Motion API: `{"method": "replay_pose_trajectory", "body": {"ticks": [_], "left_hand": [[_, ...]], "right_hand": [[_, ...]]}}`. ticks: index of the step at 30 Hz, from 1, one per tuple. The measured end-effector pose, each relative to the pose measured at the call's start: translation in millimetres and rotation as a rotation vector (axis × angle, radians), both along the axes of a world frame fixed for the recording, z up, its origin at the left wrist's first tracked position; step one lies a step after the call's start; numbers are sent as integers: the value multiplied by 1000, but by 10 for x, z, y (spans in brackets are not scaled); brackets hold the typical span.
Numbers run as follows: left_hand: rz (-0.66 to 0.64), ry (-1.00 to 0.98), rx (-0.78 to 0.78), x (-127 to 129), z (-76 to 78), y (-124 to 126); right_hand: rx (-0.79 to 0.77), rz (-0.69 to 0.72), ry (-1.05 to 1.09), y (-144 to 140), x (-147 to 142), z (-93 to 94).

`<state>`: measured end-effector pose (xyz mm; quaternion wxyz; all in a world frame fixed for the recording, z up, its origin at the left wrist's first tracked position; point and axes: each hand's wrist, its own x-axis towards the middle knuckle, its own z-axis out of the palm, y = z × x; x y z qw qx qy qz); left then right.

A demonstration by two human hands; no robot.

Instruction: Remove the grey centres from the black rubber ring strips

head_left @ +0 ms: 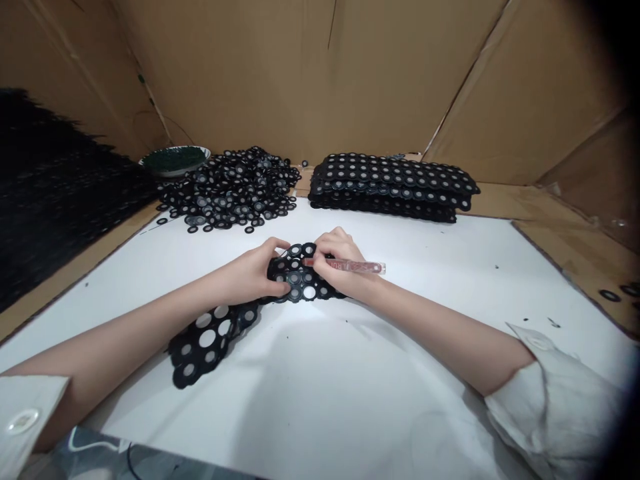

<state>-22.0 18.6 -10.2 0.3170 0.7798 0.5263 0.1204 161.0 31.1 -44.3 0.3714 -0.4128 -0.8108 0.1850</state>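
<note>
Left hand [255, 273] curling closed, gripping black perforated rubber strip [220, 330] at upper end; strip is lying flat on white matte sheet [350, 373], trailing toward left forearm, round holes, some still filled with grey mesh discs. Right hand [340, 263] closed around one clear plastic pen-like tool [350, 267], tip pressing on strip between both hands. Beyond left hand: one loose heap of small black rings [230, 190], too many for counting. Beyond right hand: one neat stack of similar strips [393, 187]. One green-filled dish [175, 160] further left.
</note>
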Motion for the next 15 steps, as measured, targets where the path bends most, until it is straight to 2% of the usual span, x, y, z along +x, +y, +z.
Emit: {"method": "replay_pose_trajectory", "body": {"ticks": [3,9,15], "left_hand": [[-14,10,11,-15,-6,21],[1,97,-59,-1,30,29],[6,42,-107,-1,48,26]], "right_hand": [[-28,7,36,4,21,18],[-216,159,76,67,91,37],[-149,143,-59,45,66,21]]}}
